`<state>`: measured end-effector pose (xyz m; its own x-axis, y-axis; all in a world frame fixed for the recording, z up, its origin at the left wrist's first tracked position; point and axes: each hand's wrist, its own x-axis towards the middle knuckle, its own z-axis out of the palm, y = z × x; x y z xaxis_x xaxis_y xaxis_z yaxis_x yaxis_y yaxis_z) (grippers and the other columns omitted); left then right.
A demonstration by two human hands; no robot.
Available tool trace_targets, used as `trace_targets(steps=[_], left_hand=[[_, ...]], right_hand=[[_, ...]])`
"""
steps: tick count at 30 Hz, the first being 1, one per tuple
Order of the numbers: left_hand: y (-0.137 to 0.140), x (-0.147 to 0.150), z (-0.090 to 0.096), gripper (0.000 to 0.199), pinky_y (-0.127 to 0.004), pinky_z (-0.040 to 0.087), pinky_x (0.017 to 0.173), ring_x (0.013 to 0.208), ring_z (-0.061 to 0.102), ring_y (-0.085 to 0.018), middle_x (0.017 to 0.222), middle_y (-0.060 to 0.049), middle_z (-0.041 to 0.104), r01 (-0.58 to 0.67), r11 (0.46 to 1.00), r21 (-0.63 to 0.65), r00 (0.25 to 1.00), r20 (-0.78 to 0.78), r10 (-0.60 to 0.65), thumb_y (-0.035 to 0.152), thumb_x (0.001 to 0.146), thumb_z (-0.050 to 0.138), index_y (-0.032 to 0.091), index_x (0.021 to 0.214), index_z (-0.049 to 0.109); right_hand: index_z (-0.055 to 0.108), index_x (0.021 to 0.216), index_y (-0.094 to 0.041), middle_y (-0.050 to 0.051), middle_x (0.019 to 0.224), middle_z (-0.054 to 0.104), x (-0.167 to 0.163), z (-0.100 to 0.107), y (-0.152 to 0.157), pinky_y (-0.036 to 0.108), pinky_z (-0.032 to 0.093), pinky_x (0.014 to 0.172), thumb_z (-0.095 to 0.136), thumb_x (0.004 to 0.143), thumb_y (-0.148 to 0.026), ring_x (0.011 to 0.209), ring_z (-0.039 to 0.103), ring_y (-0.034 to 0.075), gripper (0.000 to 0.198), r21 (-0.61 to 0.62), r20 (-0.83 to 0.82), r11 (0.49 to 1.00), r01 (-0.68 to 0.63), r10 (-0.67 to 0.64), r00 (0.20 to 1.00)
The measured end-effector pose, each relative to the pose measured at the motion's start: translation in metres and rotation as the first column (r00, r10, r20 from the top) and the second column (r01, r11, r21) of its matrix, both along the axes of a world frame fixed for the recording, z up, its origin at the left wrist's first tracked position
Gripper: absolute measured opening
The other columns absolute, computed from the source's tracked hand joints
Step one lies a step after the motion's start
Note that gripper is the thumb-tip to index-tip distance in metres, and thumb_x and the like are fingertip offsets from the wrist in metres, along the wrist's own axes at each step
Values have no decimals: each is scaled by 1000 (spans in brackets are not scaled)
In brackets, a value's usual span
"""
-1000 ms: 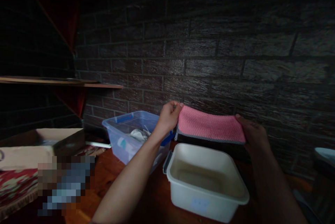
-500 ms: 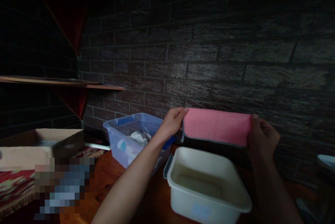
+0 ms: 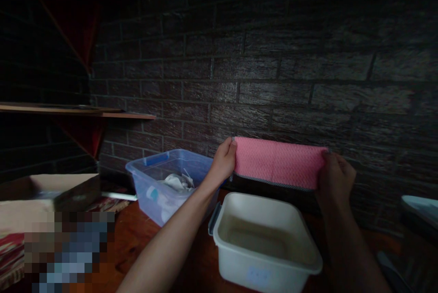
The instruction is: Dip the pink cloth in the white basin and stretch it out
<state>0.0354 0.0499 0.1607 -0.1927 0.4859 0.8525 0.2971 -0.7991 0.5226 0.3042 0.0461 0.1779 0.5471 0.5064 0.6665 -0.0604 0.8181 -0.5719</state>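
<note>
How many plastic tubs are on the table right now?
2. A clear blue-tinted plastic tub stands left by the brick wall with white items inside; a white rectangular plastic tub sits in front, below the pink cloth. Dark edges may hide others.

A pink cloth (image 3: 278,163) with a waffle-like weave and a narrow dark-and-white trim along its lower edge is stretched out flat and level in the air, its face turned toward the camera. It looks folded into a long, low band. The left hand (image 3: 223,161) pinches its left end and the right hand (image 3: 333,180) grips its right end. It hangs above the far rim of a white plastic tub (image 3: 265,272), in front of the dark brick wall (image 3: 273,69).
</note>
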Motion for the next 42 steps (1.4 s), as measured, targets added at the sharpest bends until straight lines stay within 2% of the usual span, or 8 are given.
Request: trace_targets(steps=[6,13,19,25,32,37,40,42], left_hand=[[-11,-9,5,35,-23,33,68,76,49,-12,80,-1,53,-276,945,174,959,-12,283,41,106,40,15,87,53],[-15,-18,10,34,-24,33,67,77,51,-13,83,-2,58,-319,930,182,940,-62,334,40,105,43,13,91,60],[-12,-21,11,34,-22,36,67,75,48,-13,83,-3,58,-175,978,111,983,-37,180,42,102,49,13,89,61],[-12,-14,11,36,-22,36,62,71,47,-14,84,-4,59,-38,999,-38,999,34,39,47,97,52,13,92,63],[-5,-19,8,37,-24,33,60,67,45,-14,77,-4,57,-96,994,-52,995,-13,95,47,99,50,13,89,62],[7,-22,-1,36,-27,33,64,72,54,-17,77,-5,59,-306,949,-71,912,-308,271,45,101,47,15,86,60],[-8,-11,0,28,-30,39,73,86,59,-21,91,-8,64,-419,908,26,838,-372,398,43,97,54,17,98,64],[-30,2,2,37,-30,40,68,79,58,-21,83,-7,61,-340,940,-3,888,-330,320,53,95,56,17,90,62]], right_hand=[[62,80,-12,1,72,46,-4,-4,0,24,31,61,56,97,-49,67,40,10,41,97,261,973,209,-228,938],[56,75,-12,0,66,43,0,0,-7,26,27,61,47,102,-49,65,37,10,46,154,376,913,377,-407,833],[59,78,-12,1,67,45,5,-4,8,23,31,57,56,94,-52,62,40,9,43,-36,291,996,85,-71,954],[57,83,-17,-3,60,37,3,-1,-1,22,24,37,61,86,-47,44,34,10,30,-304,121,926,-225,272,955],[52,75,-18,-3,56,35,1,-2,1,22,20,33,61,86,-48,41,32,9,33,-258,164,943,-211,258,952],[58,80,-16,-1,63,42,-7,2,-8,20,28,40,65,87,-51,50,36,8,37,-148,184,961,-236,261,948],[60,79,-16,-2,58,42,-17,8,-31,21,26,36,65,88,-54,44,34,8,40,-185,295,946,-266,312,903],[61,77,-15,-1,56,47,-27,10,-49,22,28,35,62,90,-56,41,38,9,44,-211,413,927,-309,371,832]])
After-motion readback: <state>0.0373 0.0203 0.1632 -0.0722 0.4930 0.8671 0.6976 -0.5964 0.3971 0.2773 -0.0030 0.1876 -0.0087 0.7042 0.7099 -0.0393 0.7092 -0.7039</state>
